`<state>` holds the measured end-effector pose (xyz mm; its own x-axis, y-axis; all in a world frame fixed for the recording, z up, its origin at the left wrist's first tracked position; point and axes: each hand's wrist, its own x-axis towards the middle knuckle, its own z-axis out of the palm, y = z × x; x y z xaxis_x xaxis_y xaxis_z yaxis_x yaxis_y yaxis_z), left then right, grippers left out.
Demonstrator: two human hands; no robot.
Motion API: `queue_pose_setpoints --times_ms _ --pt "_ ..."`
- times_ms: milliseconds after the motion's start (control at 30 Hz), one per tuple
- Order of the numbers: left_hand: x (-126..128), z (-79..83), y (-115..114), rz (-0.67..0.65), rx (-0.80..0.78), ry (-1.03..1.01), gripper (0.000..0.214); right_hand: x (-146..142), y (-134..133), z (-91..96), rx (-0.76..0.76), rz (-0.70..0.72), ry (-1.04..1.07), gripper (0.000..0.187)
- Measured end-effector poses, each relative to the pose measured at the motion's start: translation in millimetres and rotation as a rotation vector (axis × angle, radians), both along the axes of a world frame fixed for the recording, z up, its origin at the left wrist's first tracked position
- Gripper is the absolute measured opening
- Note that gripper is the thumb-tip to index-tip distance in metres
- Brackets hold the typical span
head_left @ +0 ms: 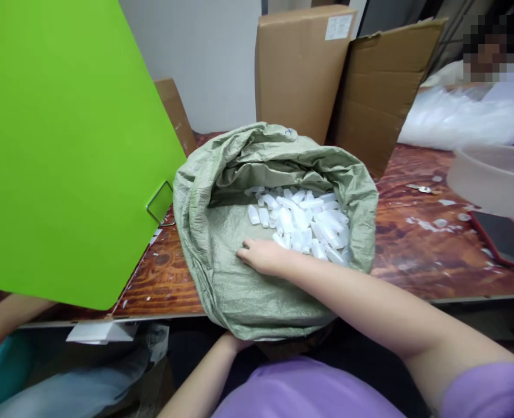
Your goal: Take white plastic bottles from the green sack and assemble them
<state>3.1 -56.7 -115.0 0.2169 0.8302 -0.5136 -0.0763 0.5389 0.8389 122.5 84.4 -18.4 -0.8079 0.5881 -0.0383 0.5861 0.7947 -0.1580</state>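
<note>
sack [222, 273]: woven green plastic, crumpled
parts [304, 217]: small white moulded pieces
right hand [261, 255]: curled over parts, grasp unclear
left hand [233, 343]: under sack, grip hidden

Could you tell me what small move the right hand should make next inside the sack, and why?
Probably slide the right hand forward and close it on the white plastic pieces: it rests on bare sack lining at the pile's near edge, seemingly holding nothing.

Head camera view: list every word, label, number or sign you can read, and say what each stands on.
No text can be read.
White paper label on the tall brown cardboard box: printed lines too small and blurred.
Small blue mark on the grey-green woven sack: illegible.
</note>
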Motion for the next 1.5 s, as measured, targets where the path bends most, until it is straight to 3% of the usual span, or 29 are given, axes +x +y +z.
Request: queue_pose_setpoints --times_ms 67,133,200,233,267,333,400,500,567,667,767,833,967,1267,1400,1500 --pt "-17 18.7 -10 -0.128 0.014 0.1 0.037 12 -2 -2.2 0.004 0.046 0.023 0.026" --pt "-35 49.4 -21 -0.31 0.033 0.227 0.041 23 -2 -4.2 0.001 0.089 0.051 0.022" --pt "-49 88.2 -28 -0.689 0.083 0.494 0.041 30 0 -4.1 -0.004 0.117 0.091 0.019" --pt "-53 108.1 -28 -0.776 0.089 0.554 0.042 32 1 -2.7 -0.006 0.123 0.116 0.017" --pt "-55 126.4 -27 -0.792 0.099 0.551 0.041 34 2 -0.1 -0.008 0.122 0.146 0.016" --pt "-52 154.3 -20 -0.698 0.164 0.511 0.038 37 4 8.2 -0.009 0.083 0.217 0.016" --pt "-40 166.8 -5 -0.532 0.269 0.566 0.035 45 5 18.9 -0.001 -0.002 0.291 0.023" --pt "-12 161.9 26 -0.341 0.479 0.863 0.032 68 5 31.7 -0.032 -0.223 0.497 0.03" --pt "12 152.0 49 -0.347 0.571 1.04 0.033 90 0 32.8 -0.128 -0.416 0.711 0.028" --pt "45 139.3 78 -0.392 0.598 1.192 0.035 123 -16 20.6 -0.338 -0.666 1.016 0.032" --pt "71 131.4 96 -0.389 0.628 1.269 0.04 145 -42 -0.6 -0.542 -0.806 1.265 0.042" --pt "83 127.7 102 -0.408 0.633 1.317 0.04 152 -60 -12.4 -0.604 -0.829 1.308 0.046" --pt "98 123.5 108 -0.434 0.603 1.411 0.036 153 -81 -21.6 -0.565 -0.761 1.237 0.047" --pt "107 123.0 129 -0.461 0.558 1.469 0.027 145 -78 -32.1 -0.426 -0.716 1.194 0.031" --pt "99 134.2 111 -0.444 0.666 1.39 0.034 145 -80 -30.6 -0.38 -0.718 1.202 0.031" --pt "87 143.7 84 -0.479 0.761 1.186 0.045 148 -83 -19.8 -0.315 -0.707 1.188 0.029"
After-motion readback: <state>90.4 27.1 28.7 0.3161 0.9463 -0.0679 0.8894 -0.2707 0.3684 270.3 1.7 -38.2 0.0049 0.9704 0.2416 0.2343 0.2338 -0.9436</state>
